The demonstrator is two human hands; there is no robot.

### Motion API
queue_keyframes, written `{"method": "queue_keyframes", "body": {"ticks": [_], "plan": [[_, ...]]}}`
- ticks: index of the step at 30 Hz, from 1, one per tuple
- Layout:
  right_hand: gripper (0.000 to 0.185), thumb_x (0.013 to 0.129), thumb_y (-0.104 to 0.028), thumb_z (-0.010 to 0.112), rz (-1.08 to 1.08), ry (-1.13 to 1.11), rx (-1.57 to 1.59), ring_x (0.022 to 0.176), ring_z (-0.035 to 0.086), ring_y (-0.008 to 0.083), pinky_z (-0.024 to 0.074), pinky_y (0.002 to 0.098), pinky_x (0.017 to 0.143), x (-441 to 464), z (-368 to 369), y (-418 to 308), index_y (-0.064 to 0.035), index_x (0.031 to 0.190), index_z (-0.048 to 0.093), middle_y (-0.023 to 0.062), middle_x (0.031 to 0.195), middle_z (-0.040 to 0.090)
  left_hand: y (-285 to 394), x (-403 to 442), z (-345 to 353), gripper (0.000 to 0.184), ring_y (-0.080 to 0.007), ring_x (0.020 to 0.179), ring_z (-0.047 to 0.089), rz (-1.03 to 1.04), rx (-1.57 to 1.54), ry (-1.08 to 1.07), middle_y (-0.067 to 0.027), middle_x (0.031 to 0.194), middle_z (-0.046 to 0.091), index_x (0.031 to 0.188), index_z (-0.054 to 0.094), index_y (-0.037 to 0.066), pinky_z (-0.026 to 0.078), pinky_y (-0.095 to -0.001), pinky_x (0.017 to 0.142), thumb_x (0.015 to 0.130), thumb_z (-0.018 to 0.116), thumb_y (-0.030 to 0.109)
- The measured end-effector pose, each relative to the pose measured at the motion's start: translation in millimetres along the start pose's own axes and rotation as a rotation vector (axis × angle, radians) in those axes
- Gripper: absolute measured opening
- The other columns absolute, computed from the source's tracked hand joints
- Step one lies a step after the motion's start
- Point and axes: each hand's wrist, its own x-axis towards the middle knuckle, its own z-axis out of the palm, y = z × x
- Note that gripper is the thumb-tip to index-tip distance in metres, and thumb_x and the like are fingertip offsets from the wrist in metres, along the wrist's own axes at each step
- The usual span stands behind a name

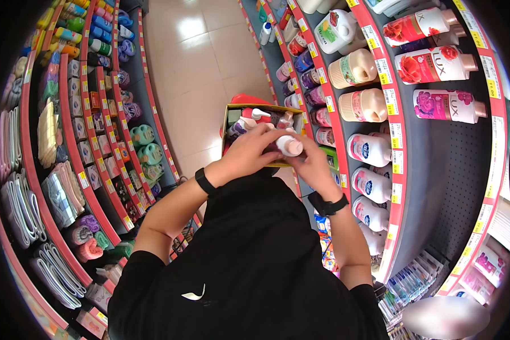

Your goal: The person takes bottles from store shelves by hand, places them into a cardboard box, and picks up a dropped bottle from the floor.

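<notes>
Over a yellow-edged box (225,126) filled with bottles, both my hands close around a white bottle with a pale pink cap (289,145). My left hand (248,148) comes from the left, its fingers curled over the bottle's side. From the right, my right hand (316,165) grips near the cap. My fingers hide much of the bottle. Behind them in the box are a white pump top (259,114) and a pinkish clear bottle (286,120). Something red (249,98) shows just beyond the box.
To my right, shelves hold LUX bottles (436,65), cream-coloured bottles (354,68) and white bottles (371,184). Shelves on my left carry folded towels (22,207) and several small boxes. A tiled aisle (201,73) runs ahead between the shelves.
</notes>
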Motion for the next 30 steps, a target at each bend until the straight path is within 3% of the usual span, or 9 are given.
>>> {"method": "queue_keyframes", "body": {"ticks": [5, 10, 15, 18, 21, 22, 25, 29, 30], "plan": [[0.049, 0.087, -0.004, 0.076, -0.189, 0.229, -0.287, 0.118, 0.066, 0.0343, 0.0524, 0.0408, 0.098, 35, -22, 7, -0.0031, 0.133, 0.060, 0.0185, 0.126, 0.067, 0, 51, -6, 0.057, -0.0385, 0.111, 0.063, 0.170, -0.050, 0.054, -0.0136, 0.122, 0.058, 0.140, 0.057, 0.023, 0.054, -0.0459, 0.090, 0.087, 0.074, 0.010], [0.048, 0.088, -0.012, 0.078, -0.017, 0.241, -0.149, 0.116, 0.066, 0.0335, 0.0518, 0.0396, 0.097, 67, -8, 61, -0.0032, 0.130, 0.058, 0.0187, 0.124, 0.066, -49, 90, 19, 0.053, -0.0382, 0.113, 0.064, 0.164, 0.025, -0.002, -0.0158, 0.125, 0.061, 0.139, 0.055, 0.020, 0.055, -0.0471, 0.093, 0.088, 0.066, 0.009], [0.045, 0.088, -0.013, 0.077, -0.023, 0.239, -0.020, 0.113, 0.066, 0.0311, 0.0520, 0.0397, 0.095, 82, 14, 81, -0.0035, 0.127, 0.057, 0.0160, 0.119, 0.066, -78, 100, 23, 0.052, -0.0386, 0.116, 0.063, 0.095, 0.085, -0.085, -0.0171, 0.125, 0.063, 0.140, 0.055, 0.017, 0.053, -0.0464, 0.096, 0.090, 0.065, 0.007], [0.049, 0.089, -0.020, 0.078, 0.015, 0.249, -0.142, 0.116, 0.064, 0.0416, 0.0510, 0.0460, 0.095, 89, 23, 94, -0.0005, 0.126, 0.055, 0.0235, 0.122, 0.064, -95, 102, 28, 0.052, -0.0381, 0.121, 0.062, 0.047, 0.039, -0.127, -0.0189, 0.130, 0.064, 0.142, 0.054, 0.012, 0.050, -0.0449, 0.101, 0.091, 0.065, 0.004], [0.049, 0.089, -0.024, 0.078, 0.053, 0.262, -0.256, 0.116, 0.061, 0.0460, 0.0494, 0.0495, 0.097, 99, 31, 110, -0.0001, 0.125, 0.055, 0.0268, 0.121, 0.062, -101, 97, 29, 0.054, -0.0392, 0.119, 0.063, 0.096, -0.017, -0.108, -0.0189, 0.130, 0.065, 0.141, 0.054, 0.011, 0.052, -0.0458, 0.099, 0.089, 0.067, 0.007], [0.051, 0.086, -0.014, 0.077, 0.157, 0.244, -0.289, 0.116, 0.063, 0.0388, 0.0499, 0.0447, 0.099, 100, 34, 115, -0.0003, 0.130, 0.054, 0.0223, 0.123, 0.063, -100, 95, 28, 0.054, -0.0408, 0.115, 0.065, 0.132, -0.011, -0.112, -0.0184, 0.128, 0.066, 0.139, 0.054, 0.013, 0.054, -0.0472, 0.096, 0.087, 0.069, 0.009], [0.049, 0.086, -0.010, 0.073, -0.048, 0.269, -0.331, 0.119, 0.061, 0.0412, 0.0493, 0.0462, 0.100, 118, 47, 180, -0.0004, 0.130, 0.055, 0.0231, 0.122, 0.063, -109, 98, 35, 0.061, -0.0418, 0.121, 0.063, 0.146, -0.054, -0.120, -0.0225, 0.129, 0.065, 0.144, 0.050, 0.010, 0.053, -0.0458, 0.099, 0.086, 0.070, 0.009], [0.048, 0.087, -0.012, 0.069, 0.054, 0.220, -0.254, 0.120, 0.061, 0.0428, 0.0496, 0.0468, 0.102, 123, 46, 161, 0.0015, 0.131, 0.054, 0.0254, 0.123, 0.065, -114, 98, 40, 0.072, -0.0428, 0.129, 0.058, 0.061, -0.006, -0.112, -0.0268, 0.142, 0.057, 0.151, 0.043, 0.009, 0.051, -0.0457, 0.104, 0.085, 0.072, 0.012], [0.048, 0.087, -0.012, 0.069, 0.056, 0.242, -0.259, 0.120, 0.061, 0.0428, 0.0496, 0.0468, 0.102, 119, 44, 152, 0.0015, 0.131, 0.054, 0.0254, 0.123, 0.065, -109, 99, 37, 0.076, -0.0438, 0.133, 0.055, 0.012, 0.006, -0.154, -0.0291, 0.148, 0.051, 0.155, 0.038, 0.004, 0.049, -0.0454, 0.107, 0.087, 0.071, 0.018]]}}
